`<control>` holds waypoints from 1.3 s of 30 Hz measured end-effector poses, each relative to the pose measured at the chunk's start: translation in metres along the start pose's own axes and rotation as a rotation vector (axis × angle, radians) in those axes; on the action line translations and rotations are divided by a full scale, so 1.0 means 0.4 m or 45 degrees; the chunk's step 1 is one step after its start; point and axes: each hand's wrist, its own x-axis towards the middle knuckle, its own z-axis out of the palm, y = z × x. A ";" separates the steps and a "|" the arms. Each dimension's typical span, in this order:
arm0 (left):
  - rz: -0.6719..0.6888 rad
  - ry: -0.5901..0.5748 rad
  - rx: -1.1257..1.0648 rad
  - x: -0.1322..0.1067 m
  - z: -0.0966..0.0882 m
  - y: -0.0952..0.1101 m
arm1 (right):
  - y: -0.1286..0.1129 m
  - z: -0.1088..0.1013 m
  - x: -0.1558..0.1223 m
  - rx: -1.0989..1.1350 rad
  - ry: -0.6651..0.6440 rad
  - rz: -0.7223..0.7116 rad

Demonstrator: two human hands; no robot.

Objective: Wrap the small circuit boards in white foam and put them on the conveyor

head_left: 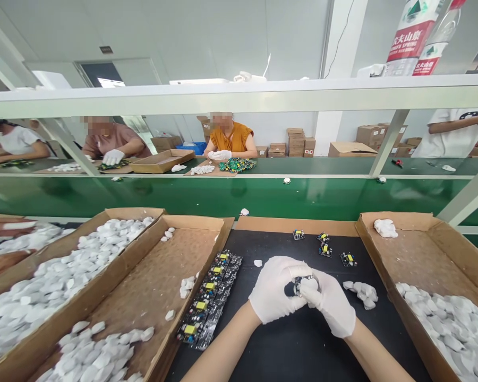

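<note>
Above the black mat [279, 350], my left hand [274, 289], in a white glove, pinches a small circuit board [298, 283] between thumb and fingers. My gloved right hand [335, 303] meets it from the other side, its fingertips closed at the board against a small white piece; the glove partly hides this spot. Left of my hands lies a panel of joined circuit boards [210, 286] with yellow parts. Several loose boards [348, 259] lie beyond my hands. A cluster of white pieces [362, 293] is beside my right hand, and a single white piece [258, 263] lies near my left.
Cardboard trays with white pieces flank the mat, one on the right [406, 260] and two on the left [143, 281]. A green conveyor belt [175, 196] runs behind, under a white shelf frame [239, 101]. Co-workers sit across it; another person's hands reach in at far left.
</note>
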 end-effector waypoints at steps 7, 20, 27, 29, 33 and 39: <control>0.091 0.101 0.065 -0.013 0.001 -0.023 | -0.024 -0.004 -0.002 0.028 -0.103 -0.009; -0.189 0.067 -0.192 -0.021 0.006 -0.020 | 0.000 0.005 0.000 0.807 -0.244 0.055; -0.219 -0.016 -0.586 -0.028 0.011 -0.020 | -0.013 0.022 -0.014 1.177 -0.477 0.085; -0.169 -0.032 -0.546 -0.026 0.014 -0.015 | -0.012 0.027 -0.012 1.127 -0.428 0.085; -0.170 -0.031 -0.460 -0.020 0.015 0.001 | -0.005 0.037 -0.005 0.980 -0.355 0.005; -0.205 0.002 -0.530 -0.016 0.009 0.011 | -0.006 0.045 -0.009 0.973 -0.321 0.077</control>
